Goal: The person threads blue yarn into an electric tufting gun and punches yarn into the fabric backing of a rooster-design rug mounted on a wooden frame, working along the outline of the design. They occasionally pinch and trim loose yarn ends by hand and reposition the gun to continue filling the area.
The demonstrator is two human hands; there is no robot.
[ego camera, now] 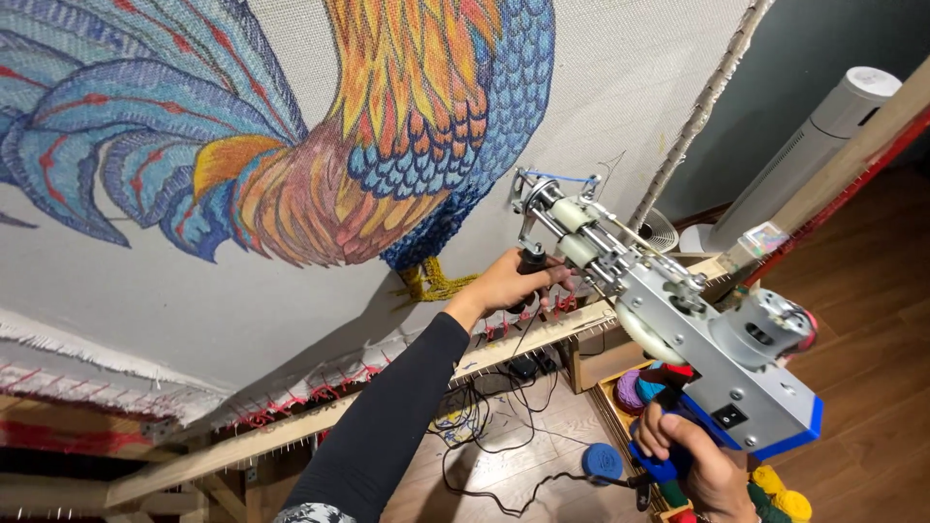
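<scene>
1. Far left, the stretched cloth (126, 291) on its wooden frame (291, 431) carried the rooster design (320, 145), tail feathers in blues and oranges, yellow foot low down near my hand.
2. My left hand (509, 283) was wrapped around the black front grip (531, 263) of the tufting gun (668, 320), fingers closed tight on it, right up by the cloth.
3. The gun itself sat between my two hands, nose end pointing at the cloth just right of the rooster's foot. Metal body plus a motor at the back, so I'd say it's heavy and tail-weighted. Rigid, not slippery at the grips.
4. My right hand (693, 465) held the blue rear handle (668, 467) from below, closed around it.
5. Two grips is the way to hold it, I reckon; keep clear of the moving bits up front.
6. Below right: yarn balls (635, 387) in a box, cables (504, 426) on the floor.
</scene>
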